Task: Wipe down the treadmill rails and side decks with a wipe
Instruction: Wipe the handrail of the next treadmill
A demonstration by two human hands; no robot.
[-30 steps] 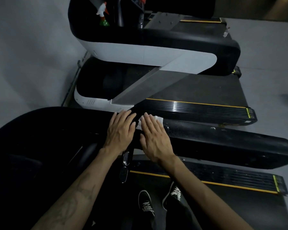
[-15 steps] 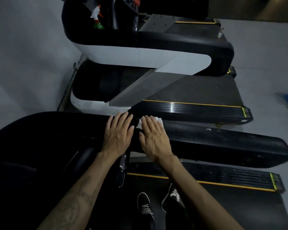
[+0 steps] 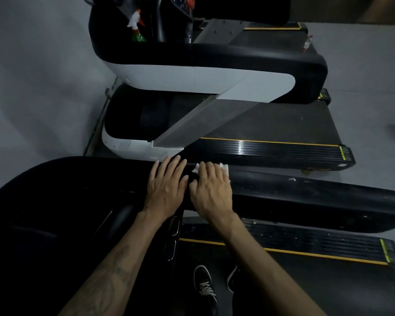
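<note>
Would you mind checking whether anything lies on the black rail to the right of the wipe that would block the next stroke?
Nothing visible does. The right hand presses the wipe flat on the rail, whose top beyond shows only pale specks.

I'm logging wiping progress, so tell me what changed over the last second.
Almost nothing. The right hand stays flat on the white wipe, pressing it on the black treadmill rail; the wipe sits at about the same spot on the rail. The left hand stays flat on the rail beside it. Only the view shifted slightly. Nothing was picked up or let go.
</note>
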